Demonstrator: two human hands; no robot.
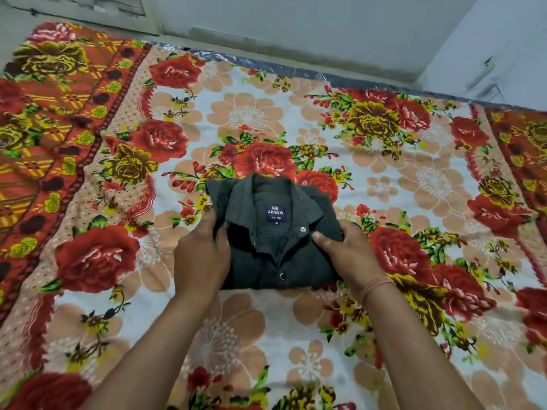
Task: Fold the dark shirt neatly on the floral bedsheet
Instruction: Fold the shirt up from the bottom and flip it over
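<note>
Two bare forearms enter from about six o'clock, neither covered by any sleeve up to the frame's lower edge. The left hand (201, 255), at roughly nine o'clock of the picture's centre, wears no ring, watch or band that can be seen. The right hand (344, 251), at about three o'clock, has a thin band of orange-red thread strands (377, 285) wound around its wrist, and its short-trimmed thumbnail shows.

We see soft, even, diffuse light; faint shadows under hands (201, 255). Wide-angle bend at sheet (414, 179) edges. Slight overall blur; label (275, 213) readable.
</note>
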